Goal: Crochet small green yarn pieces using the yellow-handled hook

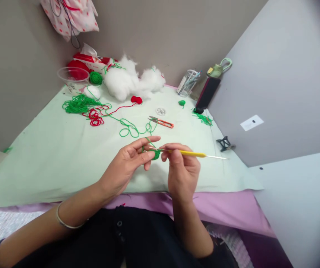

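Observation:
My left hand (133,158) pinches a small green crochet piece (156,154) between thumb and fingers, its index finger stretched out. Green yarn (129,128) runs from the table up over that hand's fingers. In my right hand (183,167) is a crochet hook (193,153) with a yellow handle, gripped between thumb and fingers. The hook's metal tip meets the green piece; its other thin end points to the right. Just beyond the hands lie orange-handled thread snips (162,122).
White stuffing (123,80) is heaped at the back. Tangled green yarn (78,104) and red yarn (95,117) lie to the left, near a clear plastic tub (73,83). At right stand a clear cup (187,83), a phone (208,92) against a bottle (217,70), and a small black stand (225,143).

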The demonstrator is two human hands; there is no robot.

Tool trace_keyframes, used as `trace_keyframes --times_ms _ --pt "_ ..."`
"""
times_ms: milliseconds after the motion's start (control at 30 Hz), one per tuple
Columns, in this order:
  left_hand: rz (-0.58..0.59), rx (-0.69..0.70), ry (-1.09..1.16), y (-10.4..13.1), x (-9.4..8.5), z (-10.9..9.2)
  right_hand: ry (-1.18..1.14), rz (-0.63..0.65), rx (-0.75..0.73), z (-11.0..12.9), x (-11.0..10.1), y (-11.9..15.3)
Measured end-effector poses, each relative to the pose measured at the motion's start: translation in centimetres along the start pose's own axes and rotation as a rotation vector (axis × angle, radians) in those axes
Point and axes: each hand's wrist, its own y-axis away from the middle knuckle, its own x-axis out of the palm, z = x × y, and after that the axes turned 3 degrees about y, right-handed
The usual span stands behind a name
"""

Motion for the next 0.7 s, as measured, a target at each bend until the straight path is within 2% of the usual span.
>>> trace_keyframes --times_ms 133,267,367,467,533,567,633,700 --pt "-0.001 0.013 -0.016 -0.1 -0.2 -0.1 -0.122 -0.012 0.073 0.0 -0.3 -0.3" --pt "-0.041 0.052 -0.081 -0.2 -0.7 0.1 -0.048 0.010 0.009 0.6 -0.3 -0.1" --pt "-0.054 0.123 -0.191 0.0 -0.9 0.4 0.220 0.026 -0.180 0.8 -0.3 0.5" --pt "-0.096 0.162 -0.204 0.1 -0.7 0.5 0.512 0.065 -0.496 0.3 -0.3 1.0" --pt "-0.086 0.056 -0.065 0.0 -0.5 0.4 0.651 0.043 -0.673 -0.1 -0.3 1.2" --pt "-0.060 -0.030 0.026 -0.1 -0.4 0.3 0.680 0.027 -0.707 -0.3 -0.3 1.3" --pt "-0.004 -0.177 0.171 -0.3 -0.4 0.1 0.604 -0.005 -0.645 -0.3 -0.3 1.1" --pt "0.019 -0.197 0.220 -0.4 -0.5 -0.1 0.393 -0.028 -0.466 -0.1 -0.3 0.8"
